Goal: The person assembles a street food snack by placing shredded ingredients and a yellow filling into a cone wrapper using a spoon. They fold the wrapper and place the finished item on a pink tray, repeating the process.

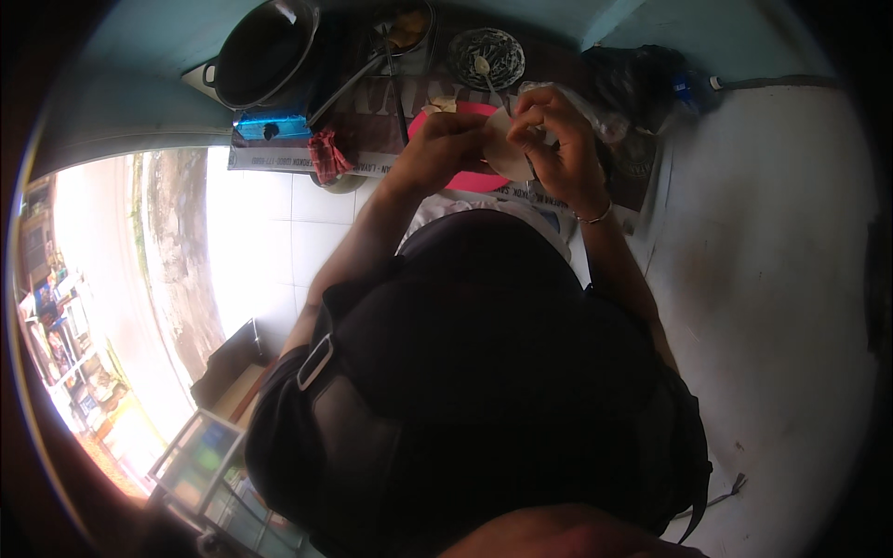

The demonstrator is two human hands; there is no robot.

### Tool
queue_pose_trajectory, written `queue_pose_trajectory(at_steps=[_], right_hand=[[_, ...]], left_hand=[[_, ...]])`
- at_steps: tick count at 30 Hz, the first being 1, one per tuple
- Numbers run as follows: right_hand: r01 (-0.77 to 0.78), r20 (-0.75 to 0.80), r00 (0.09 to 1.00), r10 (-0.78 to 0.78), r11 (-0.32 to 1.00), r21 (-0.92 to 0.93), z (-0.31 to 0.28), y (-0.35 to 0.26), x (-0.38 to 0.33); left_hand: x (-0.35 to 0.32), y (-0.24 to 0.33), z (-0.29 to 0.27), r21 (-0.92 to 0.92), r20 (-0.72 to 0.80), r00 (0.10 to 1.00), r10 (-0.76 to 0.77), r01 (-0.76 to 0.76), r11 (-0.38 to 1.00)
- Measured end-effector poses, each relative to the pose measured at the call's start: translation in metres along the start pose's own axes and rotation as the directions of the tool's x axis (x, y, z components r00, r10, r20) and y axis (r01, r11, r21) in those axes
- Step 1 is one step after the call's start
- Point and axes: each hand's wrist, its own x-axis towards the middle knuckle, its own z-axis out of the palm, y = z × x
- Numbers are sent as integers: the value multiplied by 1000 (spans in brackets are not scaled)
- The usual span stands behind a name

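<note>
A thin, pale round sheet (505, 156), seemingly of dough, is held up between my two hands. My left hand (445, 151) is closed, its thumb and fingers pinching the sheet's left edge. On the other side my right hand (564, 153) has its fingers bent in and closed at the sheet's right edge. Below those fingers shows a thin dark strip that I cannot make out. Under both hands lies a pink plate (479, 182), partly covered by them. A pale folded piece (441, 104) rests at its far left rim.
Beyond the plate stands a dark patterned bowl (462, 73) with a spoon (482, 67). A big wok (263, 56) sits on a blue stove (270, 126) at left, near a red checked cloth (327, 158). A pan with food (406, 30) is behind; a black plastic bag (633, 79) lies right.
</note>
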Motion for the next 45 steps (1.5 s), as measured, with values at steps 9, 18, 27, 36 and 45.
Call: queue_pose_trajectory(at_steps=[9, 18, 27, 36, 45], right_hand=[[-22, -114, 993, 18, 999, -31, -9, -2, -19], [-27, -260, 964, -45, 963, -268, -20, -2, -41], [-221, -375, 917, 136, 956, -193, -21, -4, -64], [-270, -402, 901, 164, 937, -222, -3, 7, -61], [-238, -247, 937, 246, 969, 64, 39, 38, -23]], left_hand=[[16, 2, 10, 62, 102, 994, -43, 37, 997], [37, 0, 27, 70, 237, 968, -88, 73, 995], [60, -13, 31, 182, 272, 956, -111, 63, 981], [68, -19, 22, 136, 247, 968, 48, -84, 987], [61, -25, -33, 266, -51, 989, 139, -121, 956]])
